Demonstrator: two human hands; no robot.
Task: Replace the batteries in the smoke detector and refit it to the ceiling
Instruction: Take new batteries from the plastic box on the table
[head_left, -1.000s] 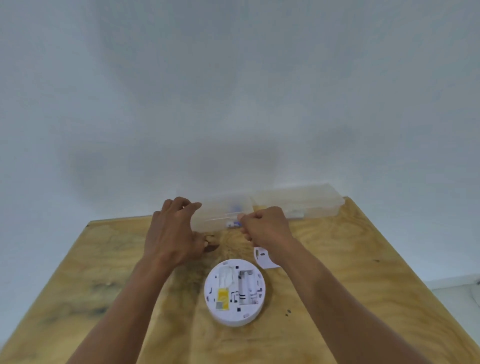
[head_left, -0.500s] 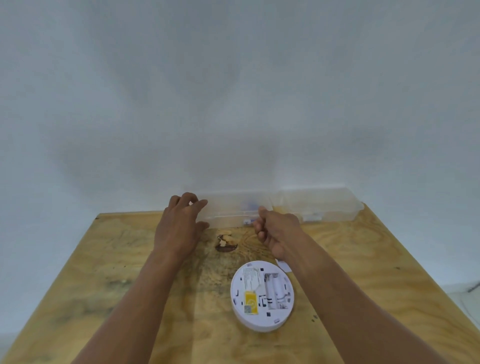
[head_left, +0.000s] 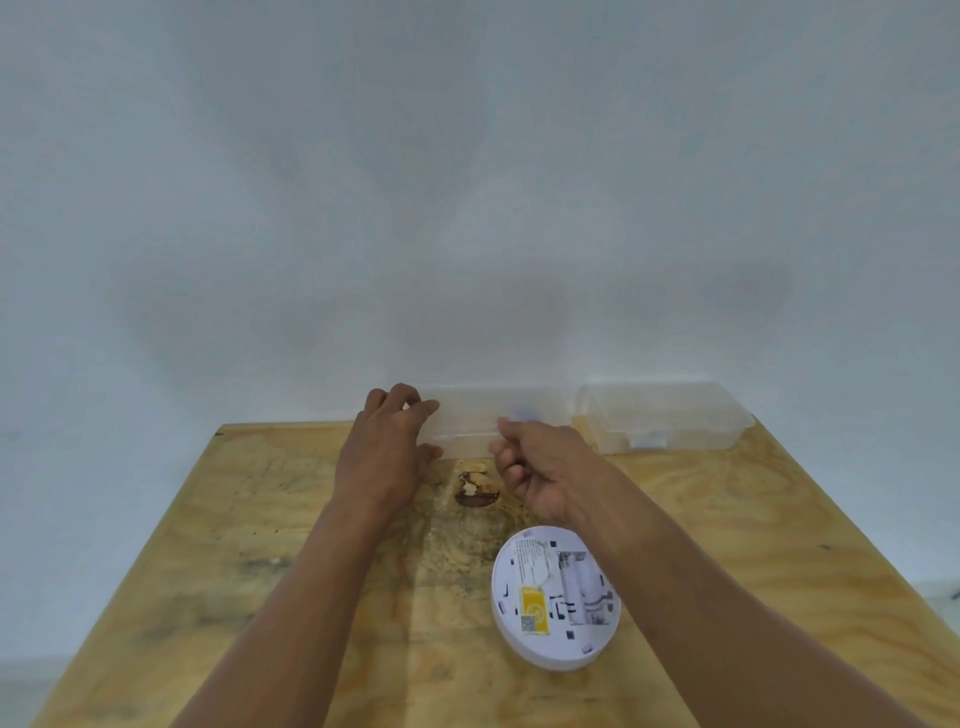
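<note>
The white round smoke detector (head_left: 556, 597) lies back-up on the plywood table (head_left: 260, 545), in front of my right forearm. Its battery bay is uncovered and looks white inside, with a yellow label beside it. A clear plastic box (head_left: 483, 415) stands at the table's far edge, and something small and blue shows faintly inside it. My left hand (head_left: 387, 447) grips the box's left end, fingers over the top and thumb at the front. My right hand (head_left: 540, 467) is at the box's front with its fingers curled. Whether it holds anything is hidden.
A second clear plastic box (head_left: 665, 421) sits just right of the first, against the white wall. A dark knot (head_left: 475, 491) marks the wood between my hands. The table's left and right edges drop off to a pale floor.
My right hand has drawn back a little from the box and turned, its fingers now curled toward me. My left hand has stayed on the box's left end. The view has shifted left.
</note>
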